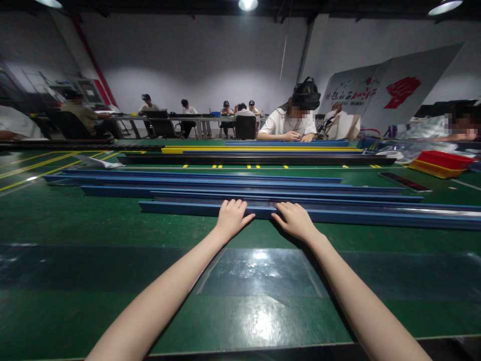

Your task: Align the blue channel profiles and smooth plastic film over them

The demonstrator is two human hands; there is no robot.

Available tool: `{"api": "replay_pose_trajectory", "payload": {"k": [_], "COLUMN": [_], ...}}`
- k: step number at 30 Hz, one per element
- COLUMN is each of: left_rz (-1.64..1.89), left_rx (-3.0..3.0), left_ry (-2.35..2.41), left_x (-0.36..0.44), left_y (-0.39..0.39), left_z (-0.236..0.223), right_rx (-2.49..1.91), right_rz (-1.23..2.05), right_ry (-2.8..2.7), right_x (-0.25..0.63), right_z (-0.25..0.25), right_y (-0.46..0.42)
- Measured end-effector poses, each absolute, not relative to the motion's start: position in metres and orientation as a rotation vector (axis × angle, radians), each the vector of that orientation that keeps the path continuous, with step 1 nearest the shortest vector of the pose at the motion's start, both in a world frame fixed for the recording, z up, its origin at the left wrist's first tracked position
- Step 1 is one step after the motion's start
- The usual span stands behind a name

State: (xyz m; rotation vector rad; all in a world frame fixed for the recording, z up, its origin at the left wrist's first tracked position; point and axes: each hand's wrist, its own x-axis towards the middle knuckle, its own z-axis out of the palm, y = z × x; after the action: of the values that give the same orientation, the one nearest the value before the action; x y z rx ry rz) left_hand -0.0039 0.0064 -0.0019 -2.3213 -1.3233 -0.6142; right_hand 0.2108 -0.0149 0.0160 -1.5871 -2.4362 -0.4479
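Note:
A long blue channel rail lies across the green table, its right end running out of view. My left hand holds its near edge, fingers curled over the top and thumb along the front. A short way to the right, my right hand grips the same edge in a like manner. The fingertips of both hands are hidden inside the channel. Just behind it, more blue rails lie roughly parallel and close together.
Farther back are a black rail and a yellow rail. A phone and a red bin are at right. Clear film covers the near tabletop. A co-worker sits opposite.

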Motion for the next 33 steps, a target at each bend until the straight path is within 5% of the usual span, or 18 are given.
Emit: {"api": "replay_pose_trajectory", "payload": {"k": [33], "left_rz": [-0.603], "left_rx": [-2.336], "left_ry": [-1.337], "left_x": [-0.0040], "left_y": [0.0055], "left_z": [-0.0008], "right_rx": [-1.601], "right_rz": [-0.434], "right_ry": [-2.442], "right_x": [0.2103], "right_z": [0.0175], "right_y": [-0.0160]}}
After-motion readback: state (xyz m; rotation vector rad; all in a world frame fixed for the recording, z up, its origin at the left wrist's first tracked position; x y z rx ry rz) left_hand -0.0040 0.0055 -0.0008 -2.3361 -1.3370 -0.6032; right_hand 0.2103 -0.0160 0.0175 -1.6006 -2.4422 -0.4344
